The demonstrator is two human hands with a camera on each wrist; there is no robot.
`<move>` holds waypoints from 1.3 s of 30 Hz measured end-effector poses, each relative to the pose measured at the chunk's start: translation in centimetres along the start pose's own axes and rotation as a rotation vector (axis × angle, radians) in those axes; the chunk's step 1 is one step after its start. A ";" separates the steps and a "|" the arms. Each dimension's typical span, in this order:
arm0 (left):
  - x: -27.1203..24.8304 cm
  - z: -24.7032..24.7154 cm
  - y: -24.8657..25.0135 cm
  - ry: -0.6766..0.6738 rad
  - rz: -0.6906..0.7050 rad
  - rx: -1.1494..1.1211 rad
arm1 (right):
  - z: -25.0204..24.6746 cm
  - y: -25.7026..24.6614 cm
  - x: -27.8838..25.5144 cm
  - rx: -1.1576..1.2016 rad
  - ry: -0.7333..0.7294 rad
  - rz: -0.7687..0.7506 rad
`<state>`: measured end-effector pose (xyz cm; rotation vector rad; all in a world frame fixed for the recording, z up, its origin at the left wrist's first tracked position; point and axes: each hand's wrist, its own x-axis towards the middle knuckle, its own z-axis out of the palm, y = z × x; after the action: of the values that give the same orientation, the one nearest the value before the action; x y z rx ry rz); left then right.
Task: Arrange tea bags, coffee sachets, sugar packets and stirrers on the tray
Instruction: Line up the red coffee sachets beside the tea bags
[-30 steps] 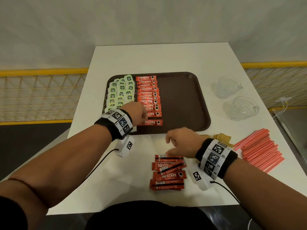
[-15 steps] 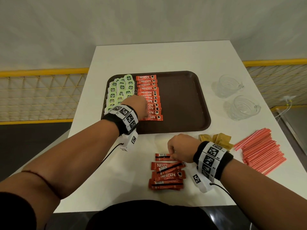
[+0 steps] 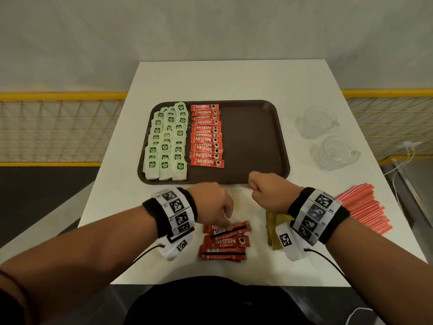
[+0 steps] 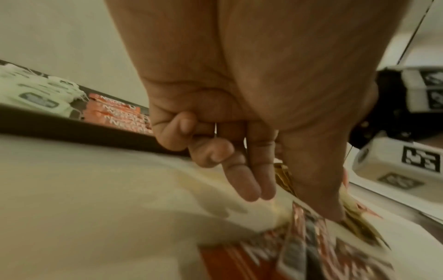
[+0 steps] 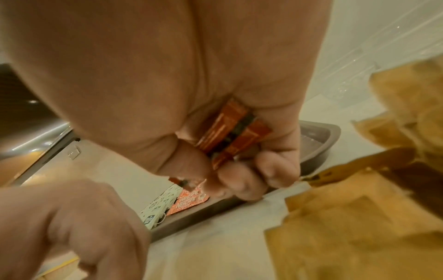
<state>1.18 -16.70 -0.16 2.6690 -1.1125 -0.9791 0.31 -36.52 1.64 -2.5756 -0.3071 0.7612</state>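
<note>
Right hand (image 3: 267,193) clamped on coffee sachet (image 5: 230,132) at tray (image 3: 257,141) 6 o'clock rim. Left hand (image 3: 210,205), fingers loose, touched sachet pile (image 3: 225,242) on table. Risk: loose pinch drops sachet, disturbing coffee column (image 3: 206,134).

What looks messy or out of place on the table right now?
The loose coffee sachets near the front edge lie in a crooked, overlapping heap, unlike the neat column on the tray. The left hand reaches into them; the right hand grips one sachet.
</note>
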 end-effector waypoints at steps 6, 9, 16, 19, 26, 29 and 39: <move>1.0 1.7 1.3 0.000 -0.029 0.012 | -0.1 0.4 -0.7 0.107 0.016 -0.003; 0.9 1.7 1.5 0.031 -0.037 -0.009 | -0.3 0.3 -1.0 0.102 0.035 -0.011; -0.4 0.4 0.9 0.445 -0.068 -0.136 | -0.4 0.6 -0.7 -0.018 0.047 -0.066; -1.1 -0.3 0.8 0.703 -0.052 -0.125 | -0.8 0.4 -0.4 0.034 0.022 -0.043; -1.4 -1.5 -0.3 0.789 0.037 -0.052 | -1.9 -0.1 -0.1 0.154 0.070 -0.181; -1.5 -2.0 -1.1 0.755 0.013 -0.113 | -2.0 -0.2 -0.1 0.134 0.132 -0.228; -1.1 -5.0 -5.9 0.563 -0.290 -0.146 | -1.5 -1.1 0.5 0.127 0.161 -0.141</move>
<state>7.16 -12.43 2.50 2.7579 -0.5291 -0.2699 1.42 -35.89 3.03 -2.4475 -0.3728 0.5036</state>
